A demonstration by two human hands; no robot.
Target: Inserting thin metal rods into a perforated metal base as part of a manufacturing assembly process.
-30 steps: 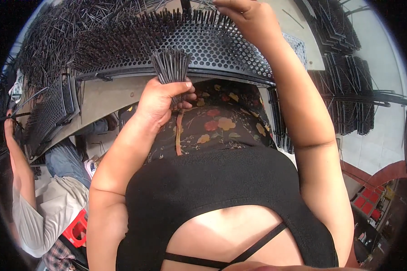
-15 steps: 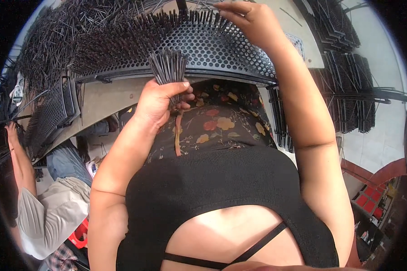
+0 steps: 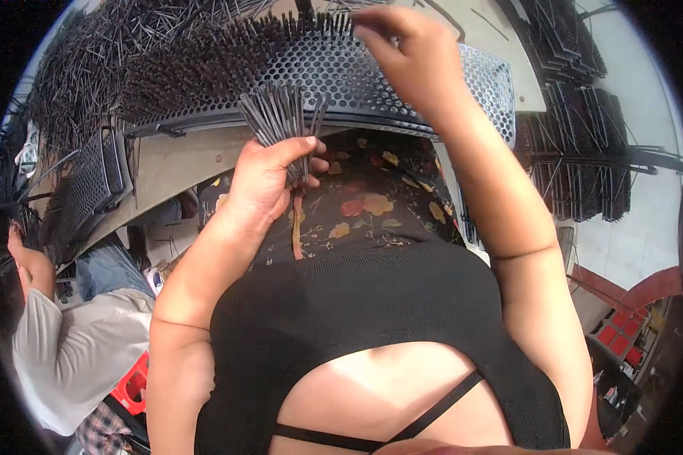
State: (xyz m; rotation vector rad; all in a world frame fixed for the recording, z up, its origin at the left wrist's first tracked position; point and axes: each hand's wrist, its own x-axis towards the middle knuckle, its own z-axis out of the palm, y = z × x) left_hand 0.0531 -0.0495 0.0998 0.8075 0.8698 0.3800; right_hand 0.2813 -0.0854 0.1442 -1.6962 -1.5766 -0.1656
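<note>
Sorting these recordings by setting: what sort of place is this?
Probably a workshop: a holed tray partly filled with dark rods, a large heap of loose rods, and another person at the left.

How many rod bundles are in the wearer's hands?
1: the rod bundle in the left hand, near the perforated tray. A small one may hide in the right hand.
</note>
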